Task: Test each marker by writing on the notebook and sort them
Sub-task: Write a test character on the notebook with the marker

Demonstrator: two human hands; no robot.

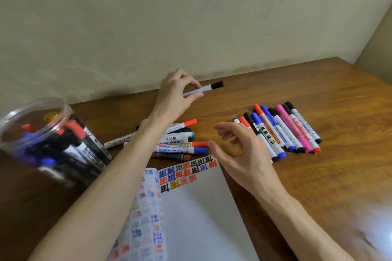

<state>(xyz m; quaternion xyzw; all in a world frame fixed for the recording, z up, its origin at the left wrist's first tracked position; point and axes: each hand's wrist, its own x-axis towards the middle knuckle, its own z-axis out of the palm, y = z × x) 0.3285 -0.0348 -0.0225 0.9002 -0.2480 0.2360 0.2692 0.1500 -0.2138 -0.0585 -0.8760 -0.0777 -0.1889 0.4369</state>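
Observation:
My left hand (177,93) pinches a white marker with a black cap (209,87) and holds it up above the table, near the wall. My right hand (241,150) hovers with relaxed, spread fingers over the notebook's top right corner and holds nothing. The open notebook (201,214) lies in front of me, with rows of red, blue, black and yellow test marks along its top. One pile of markers (180,144) lies just beyond the notebook, under my left forearm. A neat row of sorted markers (284,131) lies to the right.
A clear plastic tub (48,140) with several more markers stands at the left on the wooden table (328,95). A pale wall runs right behind the table, with a corner at the far right.

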